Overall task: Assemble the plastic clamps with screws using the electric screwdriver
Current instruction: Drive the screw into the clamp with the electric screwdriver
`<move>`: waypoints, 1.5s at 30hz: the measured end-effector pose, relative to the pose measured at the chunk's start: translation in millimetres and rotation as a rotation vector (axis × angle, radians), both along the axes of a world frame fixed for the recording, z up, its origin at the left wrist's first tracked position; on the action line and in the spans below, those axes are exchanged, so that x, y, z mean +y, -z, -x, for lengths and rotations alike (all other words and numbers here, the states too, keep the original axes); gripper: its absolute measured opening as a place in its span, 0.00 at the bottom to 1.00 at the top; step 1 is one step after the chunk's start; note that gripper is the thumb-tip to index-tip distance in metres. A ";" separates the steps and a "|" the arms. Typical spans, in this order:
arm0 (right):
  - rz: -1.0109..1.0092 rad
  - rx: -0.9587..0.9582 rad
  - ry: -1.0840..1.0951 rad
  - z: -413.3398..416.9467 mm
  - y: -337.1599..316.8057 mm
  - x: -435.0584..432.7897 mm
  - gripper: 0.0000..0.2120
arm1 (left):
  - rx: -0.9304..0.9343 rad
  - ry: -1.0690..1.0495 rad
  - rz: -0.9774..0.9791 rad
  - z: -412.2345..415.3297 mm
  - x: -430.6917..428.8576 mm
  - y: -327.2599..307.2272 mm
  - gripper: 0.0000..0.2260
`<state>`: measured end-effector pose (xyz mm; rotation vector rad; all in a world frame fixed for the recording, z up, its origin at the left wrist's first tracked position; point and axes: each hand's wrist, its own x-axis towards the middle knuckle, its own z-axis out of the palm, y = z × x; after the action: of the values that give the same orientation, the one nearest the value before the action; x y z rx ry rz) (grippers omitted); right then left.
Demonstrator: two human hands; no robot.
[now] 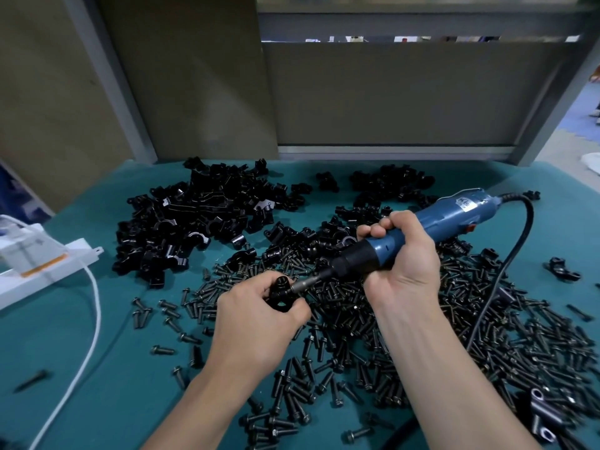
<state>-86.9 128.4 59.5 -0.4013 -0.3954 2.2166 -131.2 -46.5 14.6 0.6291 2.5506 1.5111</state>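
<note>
The driving step is in hand. The left hand (256,323) has fingers and thumb curled round a single black plastic clamp (281,293), holding it just above the worktop (81,336). The right hand (402,261) is wrapped in a full fist round the blue electric screwdriver (448,219), which slopes down from behind that hand toward the left one. Its bit (305,285) meets the clamp right at the left fingertips. Whether a screw sits between bit and clamp I cannot tell; the spot is too dark and small.

Loose black screws (357,319) lie spread under and around both hands, thickest beneath the right wrist. The heap of clamps (201,219) waits beyond the left hand. The tool's black cord (516,254) loops away outside the right hand.

I reckon the next move calls for the bit lined up with the hole, a firm hold against the twist, and the screw run home without crushing the plastic.

A pale label (466,203) sits on the tool's body behind the right hand, with some logo, but it is too blurred to read.
</note>
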 end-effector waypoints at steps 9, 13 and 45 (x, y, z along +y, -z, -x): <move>-0.025 0.003 0.004 1.9 0.9 -3.0 0.11 | -0.011 -0.015 0.007 0.3 0.8 -0.2 0.06; -0.054 -0.001 0.010 3.5 1.5 -4.8 0.10 | -0.031 -0.012 0.014 1.5 0.7 0.7 0.05; -0.188 0.108 -0.116 3.7 4.7 -2.5 0.11 | -0.179 0.021 0.043 3.8 1.5 -5.9 0.09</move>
<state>-90.7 126.0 54.8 -0.1601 -0.5759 2.2765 -135.1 -45.1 20.5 0.4904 2.4276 1.4321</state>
